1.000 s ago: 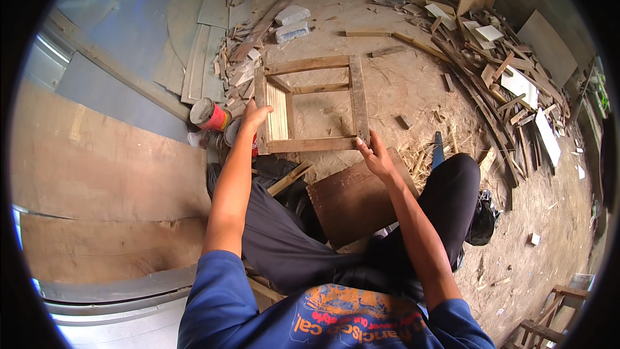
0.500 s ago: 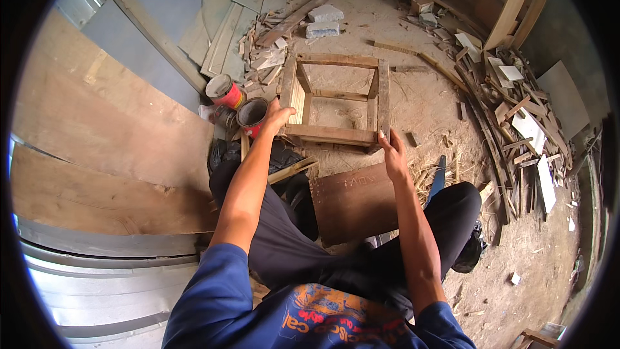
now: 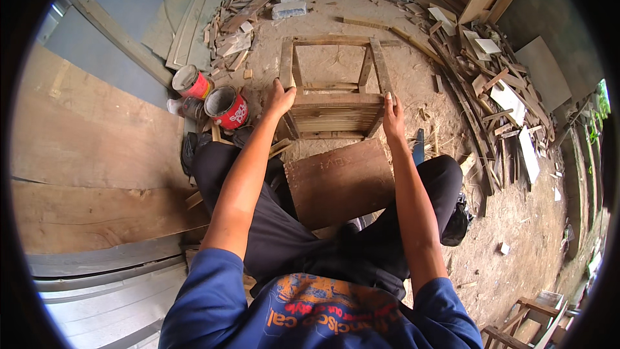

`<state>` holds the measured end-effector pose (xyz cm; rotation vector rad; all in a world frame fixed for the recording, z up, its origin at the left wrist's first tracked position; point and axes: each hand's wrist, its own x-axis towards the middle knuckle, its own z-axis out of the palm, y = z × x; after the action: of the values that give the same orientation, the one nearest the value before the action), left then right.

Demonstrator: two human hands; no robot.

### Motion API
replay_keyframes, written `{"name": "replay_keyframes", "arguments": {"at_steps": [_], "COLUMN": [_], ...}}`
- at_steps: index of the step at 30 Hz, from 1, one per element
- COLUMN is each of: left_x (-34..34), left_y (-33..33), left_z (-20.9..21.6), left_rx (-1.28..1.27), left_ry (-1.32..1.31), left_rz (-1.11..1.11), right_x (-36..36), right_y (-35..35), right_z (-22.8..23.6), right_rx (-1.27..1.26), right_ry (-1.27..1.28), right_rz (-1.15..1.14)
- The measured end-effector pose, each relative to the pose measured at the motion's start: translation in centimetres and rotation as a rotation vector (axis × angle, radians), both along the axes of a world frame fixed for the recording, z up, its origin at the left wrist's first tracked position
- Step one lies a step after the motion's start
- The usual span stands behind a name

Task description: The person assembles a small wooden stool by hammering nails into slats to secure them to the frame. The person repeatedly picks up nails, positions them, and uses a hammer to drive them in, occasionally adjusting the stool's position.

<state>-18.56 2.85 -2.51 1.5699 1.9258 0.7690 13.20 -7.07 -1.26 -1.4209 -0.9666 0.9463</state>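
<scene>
A small box-shaped wooden frame (image 3: 336, 99), perhaps a stool frame, is in front of me with its open top rails showing. A ribbed wooden side faces me below the near rail. My left hand (image 3: 281, 98) grips the near left corner, its fingers wrapped over the post. At the near right corner, my right hand (image 3: 393, 115) holds the frame with the thumb on top. Between my knees and the frame lies a brown wooden board (image 3: 342, 181). A blue blade (image 3: 419, 147), like a handsaw's, sticks up beside my right knee.
Two red paint cans (image 3: 226, 108) stand left of the frame. Grey blocks (image 3: 289, 10) lie on the dirt floor beyond it. Scrap wood (image 3: 500, 100) is heaped along the right. Large plywood sheets (image 3: 97, 136) lean at the left. Another small wooden frame (image 3: 526, 323) is at lower right.
The frame has tipped, so its ribbed near side now shows below the rail. Both hands keep their hold on its near corners. My view has shifted to the right.
</scene>
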Motion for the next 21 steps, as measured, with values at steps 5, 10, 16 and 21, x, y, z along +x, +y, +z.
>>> {"name": "replay_keyframes", "arguments": {"at_steps": [5, 10, 16, 21], "left_x": [-3.3, -11.6, -16.7, -18.5], "left_y": [-0.4, -4.0, -13.1, -18.1], "left_z": [-0.9, -4.9, -9.4, -10.0], "left_rx": [-0.019, -0.26, -0.603, -0.754], "left_ry": [-0.239, 0.221, 0.591, 0.632], "left_rz": [-0.039, -0.202, -0.245, -0.111], "right_x": [-0.1, -4.6, -4.4, -3.5], "right_y": [-0.8, -5.8, -7.6, -7.6], "right_z": [-5.3, -10.1, -9.6, -9.9], "right_rx": [0.151, -0.027, 0.152, 0.232], "right_ry": [-0.247, -0.809, -0.997, -0.757], "right_rz": [-0.208, -0.19, -0.074, -0.184]}}
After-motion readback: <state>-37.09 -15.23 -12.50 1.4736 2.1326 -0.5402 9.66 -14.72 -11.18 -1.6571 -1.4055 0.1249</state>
